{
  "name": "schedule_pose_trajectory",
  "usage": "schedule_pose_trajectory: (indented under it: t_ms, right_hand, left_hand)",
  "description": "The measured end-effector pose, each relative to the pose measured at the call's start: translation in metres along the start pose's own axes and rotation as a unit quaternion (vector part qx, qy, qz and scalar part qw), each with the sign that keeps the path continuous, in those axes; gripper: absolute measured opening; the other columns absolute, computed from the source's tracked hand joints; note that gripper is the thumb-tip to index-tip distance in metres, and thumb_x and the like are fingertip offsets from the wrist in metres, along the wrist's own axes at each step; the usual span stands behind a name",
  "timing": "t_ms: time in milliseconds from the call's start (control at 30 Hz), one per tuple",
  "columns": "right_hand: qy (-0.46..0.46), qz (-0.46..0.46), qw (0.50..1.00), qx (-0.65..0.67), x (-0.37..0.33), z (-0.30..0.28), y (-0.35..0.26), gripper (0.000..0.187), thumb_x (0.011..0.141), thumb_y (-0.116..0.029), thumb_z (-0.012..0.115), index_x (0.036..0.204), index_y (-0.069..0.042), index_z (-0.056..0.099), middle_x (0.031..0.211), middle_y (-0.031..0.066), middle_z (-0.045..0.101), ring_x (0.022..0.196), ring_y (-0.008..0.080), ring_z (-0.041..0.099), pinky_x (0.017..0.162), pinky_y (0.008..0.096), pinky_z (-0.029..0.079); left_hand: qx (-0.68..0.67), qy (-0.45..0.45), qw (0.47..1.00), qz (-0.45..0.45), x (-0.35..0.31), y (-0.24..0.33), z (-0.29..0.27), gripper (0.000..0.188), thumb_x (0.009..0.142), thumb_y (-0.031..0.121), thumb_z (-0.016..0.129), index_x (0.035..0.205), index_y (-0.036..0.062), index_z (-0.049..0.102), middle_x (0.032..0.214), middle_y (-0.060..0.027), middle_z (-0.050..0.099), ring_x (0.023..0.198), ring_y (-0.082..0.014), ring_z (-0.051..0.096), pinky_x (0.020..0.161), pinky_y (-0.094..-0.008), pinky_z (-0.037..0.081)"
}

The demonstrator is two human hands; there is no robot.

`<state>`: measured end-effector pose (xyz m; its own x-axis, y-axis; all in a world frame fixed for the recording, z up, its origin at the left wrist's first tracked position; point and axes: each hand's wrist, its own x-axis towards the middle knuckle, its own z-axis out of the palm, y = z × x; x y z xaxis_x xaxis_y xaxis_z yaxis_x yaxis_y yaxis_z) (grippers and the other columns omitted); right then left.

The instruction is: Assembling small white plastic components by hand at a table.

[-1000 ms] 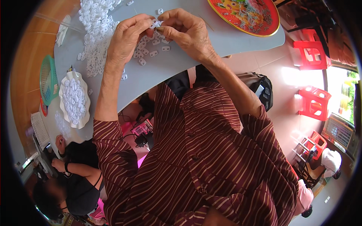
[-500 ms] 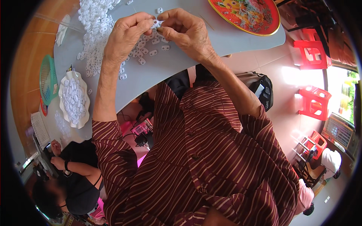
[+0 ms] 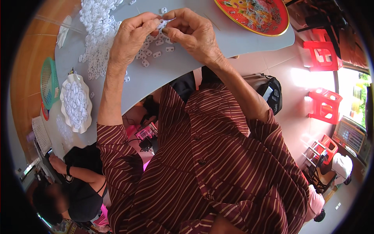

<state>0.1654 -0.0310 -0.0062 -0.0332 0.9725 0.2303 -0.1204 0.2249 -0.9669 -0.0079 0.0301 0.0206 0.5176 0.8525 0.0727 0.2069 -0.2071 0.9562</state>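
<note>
Over the grey table (image 3: pixel 163 74), my left hand (image 3: pixel 132 39) and my right hand (image 3: pixel 194 37) meet at the fingertips. Both are closed in a pinch on a small white plastic piece (image 3: pixel 162 24), partly hidden by the fingers. Any smaller part between them is too small to make out. Loose white pieces (image 3: pixel 147 52), each with holes, lie beneath and beside my hands. To their left spreads a large heap of the same white pieces (image 3: pixel 95 23). A red flowered tray (image 3: pixel 242 24) with a yellow rim stands right of my right hand, bearing small grey metal parts (image 3: pixel 269 13).
A white scalloped dish (image 3: pixel 89 103) filled with white pieces stands at the left, beside a green basket (image 3: pixel 49 84). A thin stick (image 3: pixel 212 21) lies near the tray. Another person (image 3: pixel 83 177) sits at lower left. Red stools (image 3: pixel 325 105) and a black bag (image 3: pixel 272 93) are at right.
My left fingertips have shifted slightly and now cover more of the white piece. My right hand has barely moved. The other person's hands have moved closer together at the lower left.
</note>
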Motion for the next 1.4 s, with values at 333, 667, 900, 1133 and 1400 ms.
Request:
schedule_pose_trajectory:
  t_ms: [333,667,900,1133,1400]
  right_hand:
    - [0.01,-0.005,1.0,-0.012,0.0,0.002,0.002,0.025,0.084,-0.005,0.062,0.108,0.001,0.057,0.082,0.006,0.065,0.077,0.0087,0.063,0.07,0.0231,0.052]
    - [0.02,-0.021,0.999,0.022,-0.002,0.002,-0.009,0.023,0.087,-0.005,0.06,0.107,0.006,0.056,0.085,0.0096,0.067,0.08,0.0134,0.065,0.072,0.0251,0.053]
    - [0.0,-0.011,1.0,0.005,-0.001,0.0,-0.005,0.031,0.087,-0.008,0.061,0.113,0.007,0.053,0.086,0.012,0.066,0.081,0.0176,0.066,0.073,0.0278,0.054]
    - [0.005,-0.026,1.0,-0.016,0.002,0.004,0.0,0.034,0.083,-0.01,0.068,0.111,0.005,0.056,0.085,0.0115,0.067,0.077,0.0156,0.067,0.072,0.0269,0.055]
    - [-0.032,-0.071,0.988,-0.131,0.008,-0.006,-0.007,0.029,0.082,-0.011,0.069,0.106,0.0,0.059,0.084,0.0065,0.066,0.077,0.0123,0.065,0.071,0.0247,0.054]
  left_hand:
    - [0.106,-0.045,0.993,0.025,0.0,0.006,-0.002,0.028,0.091,0.028,0.054,0.087,0.0013,0.061,0.065,0.0022,0.051,0.065,-0.0052,0.046,0.06,-0.0231,0.038]
    - [0.094,0.018,0.995,0.016,-0.011,0.012,0.017,0.041,0.094,0.038,0.044,0.091,0.0003,0.06,0.069,-0.0055,0.059,0.063,-0.013,0.051,0.059,-0.0288,0.042]
    - [0.086,0.057,0.995,-0.003,-0.007,0.01,0.02,0.038,0.094,0.034,0.043,0.088,-0.0015,0.056,0.064,-0.0059,0.052,0.061,-0.014,0.049,0.059,-0.0293,0.042]
    - [0.073,0.059,0.996,-0.001,-0.01,0.02,0.023,0.038,0.093,0.034,0.043,0.081,-0.0014,0.052,0.062,-0.0061,0.049,0.058,-0.0146,0.047,0.056,-0.0313,0.04]
    - [0.094,0.053,0.994,0.012,-0.007,0.009,0.023,0.038,0.093,0.033,0.041,0.079,-0.0011,0.049,0.061,-0.0088,0.047,0.058,-0.0154,0.047,0.056,-0.0313,0.04]
